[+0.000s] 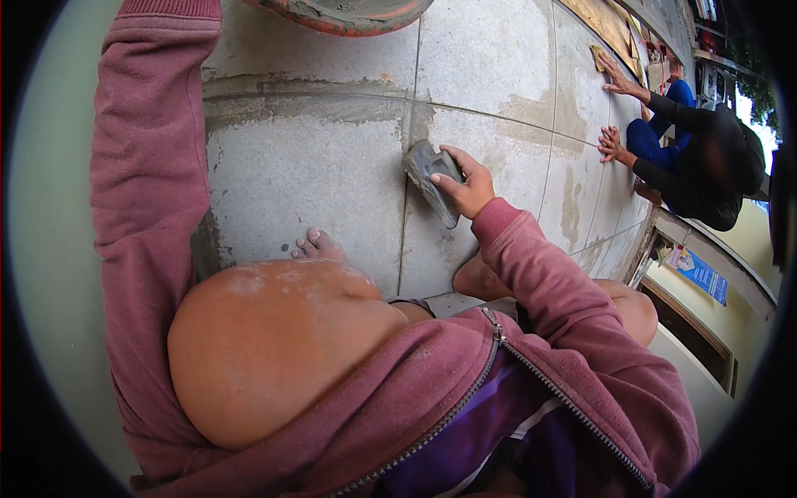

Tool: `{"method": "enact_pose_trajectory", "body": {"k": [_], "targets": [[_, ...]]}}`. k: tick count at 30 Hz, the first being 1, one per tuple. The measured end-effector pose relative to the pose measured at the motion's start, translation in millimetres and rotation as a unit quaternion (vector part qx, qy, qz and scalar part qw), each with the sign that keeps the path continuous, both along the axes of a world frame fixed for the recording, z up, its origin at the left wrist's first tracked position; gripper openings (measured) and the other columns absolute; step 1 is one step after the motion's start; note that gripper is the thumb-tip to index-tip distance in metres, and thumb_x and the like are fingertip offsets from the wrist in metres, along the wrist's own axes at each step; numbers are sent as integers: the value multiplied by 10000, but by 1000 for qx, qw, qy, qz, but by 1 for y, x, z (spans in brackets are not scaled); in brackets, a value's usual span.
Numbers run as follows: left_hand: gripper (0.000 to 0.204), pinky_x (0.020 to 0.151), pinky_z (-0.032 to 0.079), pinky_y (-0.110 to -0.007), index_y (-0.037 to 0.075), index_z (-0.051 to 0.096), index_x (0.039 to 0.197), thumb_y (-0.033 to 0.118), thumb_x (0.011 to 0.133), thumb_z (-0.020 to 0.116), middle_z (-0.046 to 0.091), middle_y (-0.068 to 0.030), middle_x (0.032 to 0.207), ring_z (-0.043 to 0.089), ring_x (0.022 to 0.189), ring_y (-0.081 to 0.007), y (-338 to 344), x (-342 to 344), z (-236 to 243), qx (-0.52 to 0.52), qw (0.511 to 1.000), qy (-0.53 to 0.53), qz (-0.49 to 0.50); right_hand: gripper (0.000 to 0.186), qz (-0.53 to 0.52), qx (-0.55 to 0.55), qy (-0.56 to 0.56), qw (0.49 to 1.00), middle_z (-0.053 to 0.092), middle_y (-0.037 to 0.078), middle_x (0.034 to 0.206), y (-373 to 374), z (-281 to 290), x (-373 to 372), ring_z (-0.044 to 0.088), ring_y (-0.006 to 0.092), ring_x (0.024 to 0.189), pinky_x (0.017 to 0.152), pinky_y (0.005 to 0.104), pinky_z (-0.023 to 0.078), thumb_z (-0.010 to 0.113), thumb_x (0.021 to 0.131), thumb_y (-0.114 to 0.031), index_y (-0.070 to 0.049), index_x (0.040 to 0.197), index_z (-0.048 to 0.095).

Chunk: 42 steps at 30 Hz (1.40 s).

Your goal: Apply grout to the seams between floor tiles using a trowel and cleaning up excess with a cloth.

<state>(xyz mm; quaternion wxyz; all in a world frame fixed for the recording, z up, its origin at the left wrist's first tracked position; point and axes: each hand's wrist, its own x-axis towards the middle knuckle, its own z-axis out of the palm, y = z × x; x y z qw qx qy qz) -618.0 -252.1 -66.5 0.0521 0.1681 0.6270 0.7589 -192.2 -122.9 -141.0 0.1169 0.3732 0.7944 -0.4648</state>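
Observation:
My right hand (466,184) grips a grey, grout-smeared float (433,181), thumb on its near side and fingers wrapped over the far side. The tool rests on or just over the tiles, beside a joint where wet grey grout is smeared. Pale tiles (311,178) spread around it, with a grey grout band running along the joint to the left. Only the sleeve of my left arm (154,141) shows, reaching up along the left side; its hand lies beyond the top edge. Near that sleeve, an orange-rimmed basin (357,23) holds grey grout.
A co-worker (697,149) in dark clothes crouches at the right, one hand on a yellowish sponge (597,57), the other on the tiles. My bare knee (266,349) and foot (320,246) are close below the float. A pale wall (58,224) stands at left.

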Motion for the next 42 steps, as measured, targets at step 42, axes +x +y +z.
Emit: {"method": "enact_pose_trajectory", "body": {"k": [42], "targets": [[74,624,410,-274,11,542,708,59,668,504,522,-51,698,490,658,-163,16,7,4,-33,998,-31,-50,453,123,66,29,990,602,141,1025,45,-16,-71,576,226,952,843,289,432,657,728,-148,-67,1152,520]]}}
